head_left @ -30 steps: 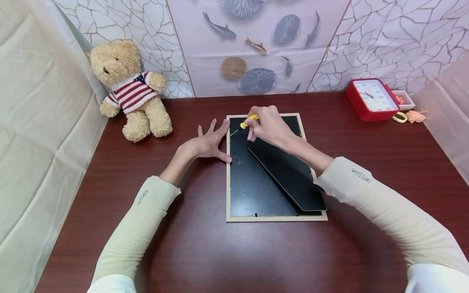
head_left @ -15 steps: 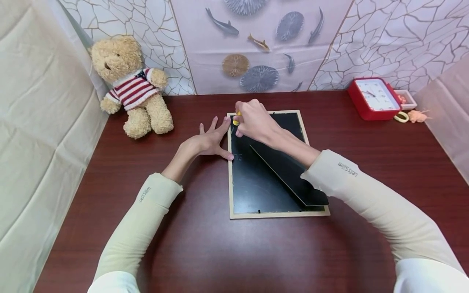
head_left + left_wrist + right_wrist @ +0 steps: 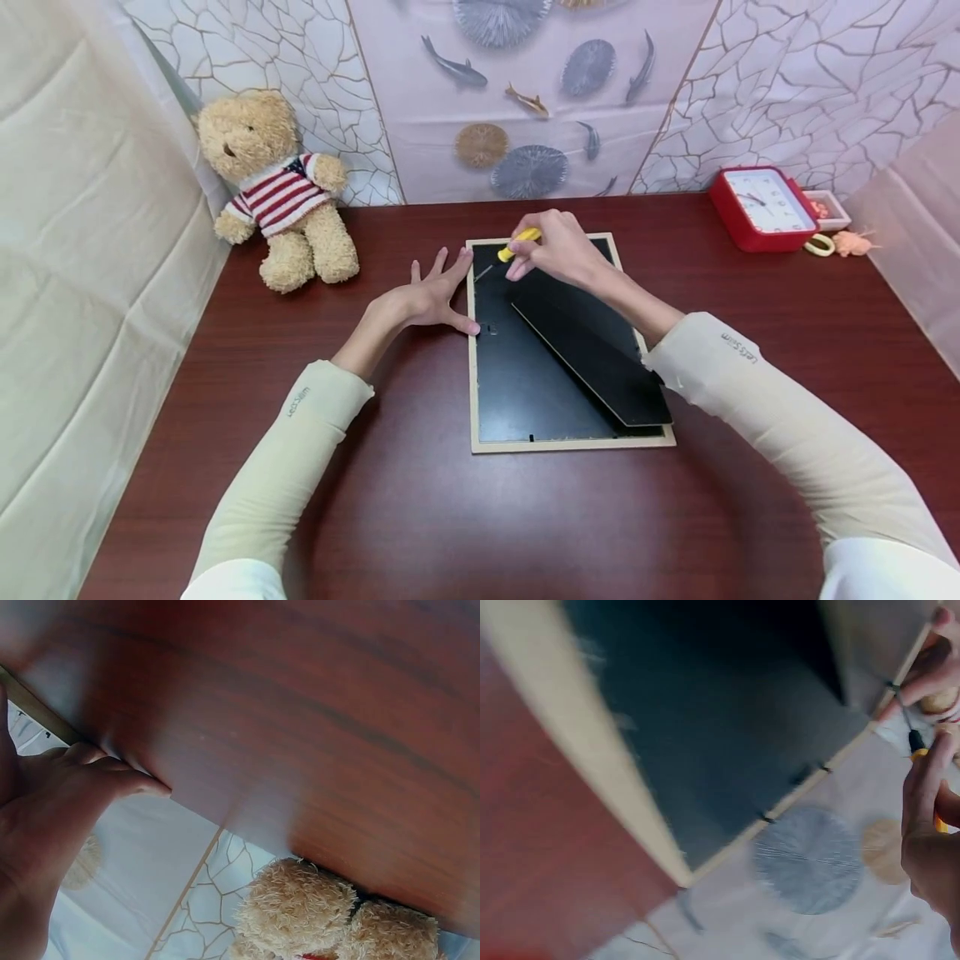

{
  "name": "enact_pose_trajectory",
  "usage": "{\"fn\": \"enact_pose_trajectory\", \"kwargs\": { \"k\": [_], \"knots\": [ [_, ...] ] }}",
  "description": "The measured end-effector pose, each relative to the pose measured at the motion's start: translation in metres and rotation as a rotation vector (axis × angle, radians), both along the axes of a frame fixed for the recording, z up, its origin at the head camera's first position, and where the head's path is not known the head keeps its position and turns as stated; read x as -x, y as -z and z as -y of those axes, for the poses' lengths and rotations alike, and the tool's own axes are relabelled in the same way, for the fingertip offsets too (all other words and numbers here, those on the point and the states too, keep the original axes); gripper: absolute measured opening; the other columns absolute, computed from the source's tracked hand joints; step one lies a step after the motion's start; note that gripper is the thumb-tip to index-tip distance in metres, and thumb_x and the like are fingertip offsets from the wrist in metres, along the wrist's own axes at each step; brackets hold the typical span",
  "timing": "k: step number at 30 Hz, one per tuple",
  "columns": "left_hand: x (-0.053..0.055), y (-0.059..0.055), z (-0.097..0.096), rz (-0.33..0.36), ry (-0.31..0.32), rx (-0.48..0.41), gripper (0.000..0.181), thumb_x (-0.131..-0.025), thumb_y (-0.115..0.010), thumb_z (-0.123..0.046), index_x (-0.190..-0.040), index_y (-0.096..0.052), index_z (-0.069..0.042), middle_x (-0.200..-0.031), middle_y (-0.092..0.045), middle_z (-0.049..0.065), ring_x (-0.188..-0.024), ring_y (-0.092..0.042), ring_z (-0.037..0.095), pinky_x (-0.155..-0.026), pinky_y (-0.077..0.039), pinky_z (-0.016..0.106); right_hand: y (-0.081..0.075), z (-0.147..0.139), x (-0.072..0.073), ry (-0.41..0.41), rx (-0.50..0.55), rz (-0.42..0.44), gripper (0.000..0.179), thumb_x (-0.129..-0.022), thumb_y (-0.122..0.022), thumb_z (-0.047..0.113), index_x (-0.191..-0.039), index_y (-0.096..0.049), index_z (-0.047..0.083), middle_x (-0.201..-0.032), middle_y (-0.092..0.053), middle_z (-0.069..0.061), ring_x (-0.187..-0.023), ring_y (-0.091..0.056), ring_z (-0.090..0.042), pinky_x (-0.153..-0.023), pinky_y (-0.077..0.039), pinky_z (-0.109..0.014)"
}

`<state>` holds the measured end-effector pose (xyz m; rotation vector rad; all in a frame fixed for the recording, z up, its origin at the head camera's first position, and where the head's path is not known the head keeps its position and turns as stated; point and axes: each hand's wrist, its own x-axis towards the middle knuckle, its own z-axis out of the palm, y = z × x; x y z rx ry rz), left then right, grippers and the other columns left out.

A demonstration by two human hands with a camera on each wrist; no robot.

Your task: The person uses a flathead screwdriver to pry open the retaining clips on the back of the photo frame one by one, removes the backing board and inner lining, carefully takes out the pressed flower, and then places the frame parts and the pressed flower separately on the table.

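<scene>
A picture frame (image 3: 475,400) lies face down on the table, its pale rim around a black backing board (image 3: 506,396). A black easel leg (image 3: 588,358) slants up from that board. My right hand (image 3: 558,250) holds a screwdriver (image 3: 521,242) by its yellow handle. The screwdriver's thin shaft points down-left, its tip at the frame's left edge near the upper corner. In the right wrist view the shaft meets a small dark tab (image 3: 892,687) on the rim. With fingers spread, my left hand (image 3: 431,298) rests its thumb and index fingertip against the frame's left side.
A teddy bear (image 3: 288,192) in a striped sweater sits at the back left. At the back right stand a red clock (image 3: 765,204), a small pale tray (image 3: 836,212), a yellowish ring (image 3: 819,245) and an orange figure (image 3: 853,242). A patterned backdrop rises behind.
My right hand moved left over the frame's upper left corner with the screwdriver tilted up, then came back right and lowered the handle. The left hand has stayed on the edge.
</scene>
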<state>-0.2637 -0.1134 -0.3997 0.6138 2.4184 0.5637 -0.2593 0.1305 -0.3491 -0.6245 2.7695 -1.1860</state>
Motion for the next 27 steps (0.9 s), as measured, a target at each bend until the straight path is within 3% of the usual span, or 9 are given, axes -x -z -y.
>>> {"fn": "enact_pose_trajectory", "kwargs": {
  "k": [3,6,10,16,21,27],
  "knots": [
    [-0.003,0.0,0.0,-0.006,0.018,-0.015,0.133,-0.094,-0.088,-0.046,-0.176,0.011,-0.01,-0.185,0.015,0.009,-0.167,0.028,0.034,-0.129,0.022,0.066,0.01,-0.009,0.002,0.045,0.065,0.08,0.017,-0.106,-0.07,0.005,-0.114,-0.078,-0.007,-0.098,-0.082,-0.023,-0.085,-0.084,-0.032,-0.107,-0.059,-0.044],
    [-0.001,0.003,0.0,-0.005,0.02,-0.015,0.134,-0.093,-0.088,-0.047,-0.176,0.011,-0.01,-0.185,0.016,0.009,-0.167,0.029,0.034,-0.128,0.022,0.067,0.014,-0.01,0.001,0.052,0.078,0.094,0.017,-0.107,-0.069,0.005,-0.114,-0.079,-0.007,-0.095,-0.083,-0.022,-0.08,-0.084,-0.027,-0.102,-0.061,-0.041],
    [0.008,0.014,0.002,-0.009,0.017,0.003,0.135,-0.093,-0.086,-0.051,-0.176,0.015,-0.015,-0.184,0.02,0.004,-0.166,0.032,0.031,-0.128,0.023,0.067,0.008,0.001,-0.003,-0.005,0.01,-0.022,0.014,-0.106,-0.069,0.002,-0.111,-0.077,-0.008,-0.091,-0.083,-0.022,-0.077,-0.084,-0.028,-0.1,-0.061,-0.042],
    [0.019,0.026,0.004,-0.006,0.018,0.022,0.139,-0.091,-0.086,-0.057,-0.175,0.018,-0.019,-0.183,0.024,0.001,-0.165,0.034,0.029,-0.127,0.026,0.065,-0.012,0.031,-0.007,-0.12,-0.079,-0.109,0.007,-0.103,-0.065,-0.006,-0.101,-0.071,-0.01,-0.084,-0.08,-0.022,-0.073,-0.083,-0.027,-0.076,-0.065,-0.035],
    [0.021,0.025,0.003,0.019,0.008,0.037,0.139,-0.092,-0.087,-0.054,-0.174,0.02,-0.021,-0.183,0.025,0.0,-0.164,0.037,0.028,-0.127,0.027,0.064,-0.02,0.045,-0.006,-0.118,-0.19,-0.177,0.002,-0.096,-0.07,-0.008,-0.095,-0.07,-0.009,-0.084,-0.079,-0.021,-0.086,-0.081,-0.03,-0.08,-0.063,-0.041],
    [0.022,0.022,0.003,0.033,0.004,0.033,0.138,-0.093,-0.086,-0.051,-0.174,0.021,-0.021,-0.182,0.026,0.0,-0.164,0.038,0.026,-0.126,0.028,0.063,-0.023,0.054,-0.006,-0.112,-0.243,-0.224,0.012,-0.089,-0.079,-0.005,-0.092,-0.068,-0.008,-0.075,-0.073,-0.02,-0.083,-0.073,-0.035,-0.079,-0.06,-0.045]
  ]
}}
